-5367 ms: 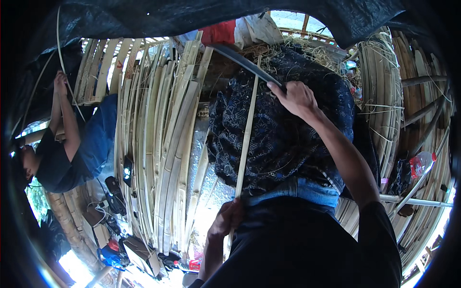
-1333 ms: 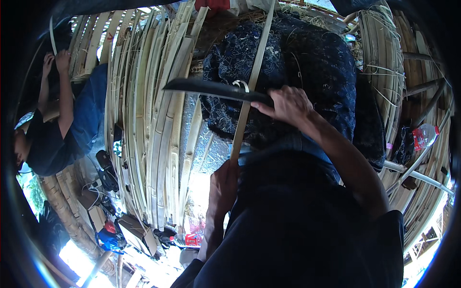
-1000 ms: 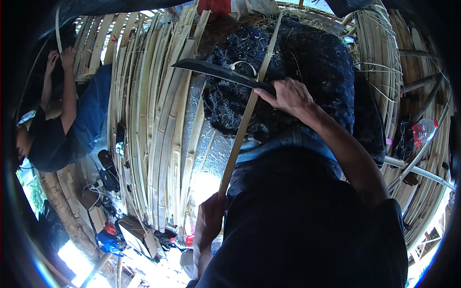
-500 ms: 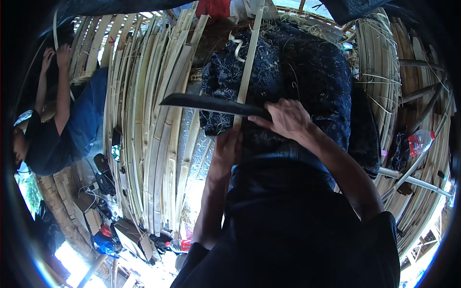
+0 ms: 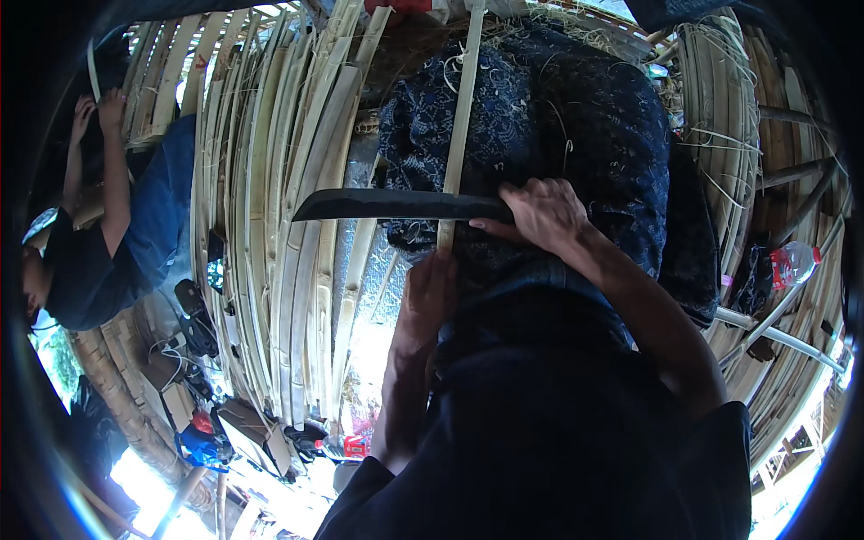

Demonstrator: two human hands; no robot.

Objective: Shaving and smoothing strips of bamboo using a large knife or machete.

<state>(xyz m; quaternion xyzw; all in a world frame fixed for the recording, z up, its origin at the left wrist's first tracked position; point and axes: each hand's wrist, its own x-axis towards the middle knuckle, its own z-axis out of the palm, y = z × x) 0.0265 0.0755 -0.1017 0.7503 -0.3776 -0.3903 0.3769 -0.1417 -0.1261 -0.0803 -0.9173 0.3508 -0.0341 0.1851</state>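
My right hand (image 5: 547, 216) is closed round the handle of a machete (image 5: 387, 204), a long dark blade that points left. The blade lies across a narrow pale bamboo strip (image 5: 462, 126), which runs away from me over my lap. Just below the blade, my left hand (image 5: 427, 286) grips the near end of the strip, thumb along it. Under both hands a dark blue patterned cloth (image 5: 603, 135) covers my legs. Thin curled shavings lie on the cloth near its far edge.
Long split bamboo slats (image 5: 261, 207) stretch along my left. A bundle of slats (image 5: 715, 117) lies at the far right, near a clear plastic bottle with a red label (image 5: 794, 265). Another person (image 5: 108, 225) holds a strip at far left. Cardboard boxes (image 5: 252, 432) lie at lower left.
The machete has turned slightly to lie more level across the strip. My left hand sits a little lower. The view has shifted slightly, and a pale curl on the cloth looks different.
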